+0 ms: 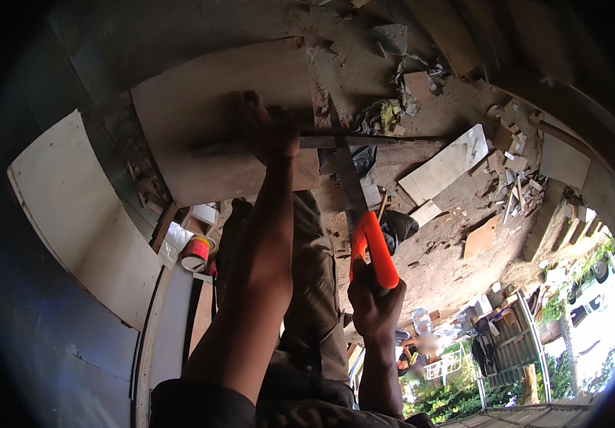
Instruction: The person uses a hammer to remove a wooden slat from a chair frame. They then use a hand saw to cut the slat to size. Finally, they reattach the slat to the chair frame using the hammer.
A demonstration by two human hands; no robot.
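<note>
Fingers [373, 291] around saw handle [375, 250], blade [350, 178] ahead

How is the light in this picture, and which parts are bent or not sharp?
Head view: bright daylight at lower right, washed out; the left side is dim. The fisheye bends the pale flat board near the rim. The left hand looks slightly blurred; the orange-handled handsaw in the right hand is sharper.
</note>
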